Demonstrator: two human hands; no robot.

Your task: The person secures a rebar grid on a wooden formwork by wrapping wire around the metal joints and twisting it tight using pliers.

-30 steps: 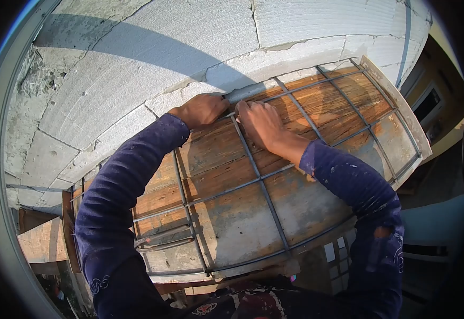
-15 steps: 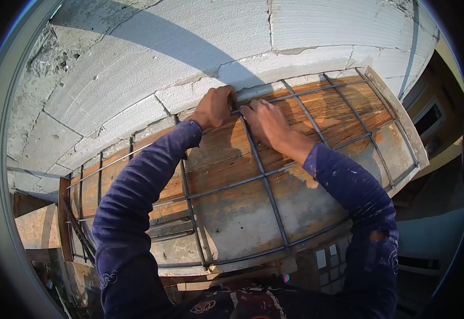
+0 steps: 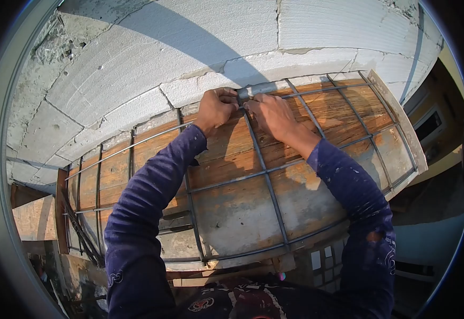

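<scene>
A grid of steel rebar [image 3: 274,200] lies over a wooden formwork board [image 3: 221,151] along a white block wall. At a bar crossing close to the wall, my left hand [image 3: 217,110] is closed, with its fingertips at the left side of the crossing. My right hand [image 3: 275,116] pinches at the same crossing from the right, its thumb and fingers pressed together. Whatever sits between the fingertips is too small or hidden to name. Both wrists hang over the board, and the fingers are close together.
The white block wall [image 3: 179,53] rises behind the board. Raised edge boards close the formwork at the left [image 3: 62,212] and right [image 3: 402,125]. A bundle of thin dark rods or wires [image 3: 84,236] lies at the left end. Beyond the near edge, the ground appears far lower.
My left hand has turned slightly and shows more of its bent fingers. The right hand stays at the crossing with its fingers drawn in more. The view has shifted a little.
</scene>
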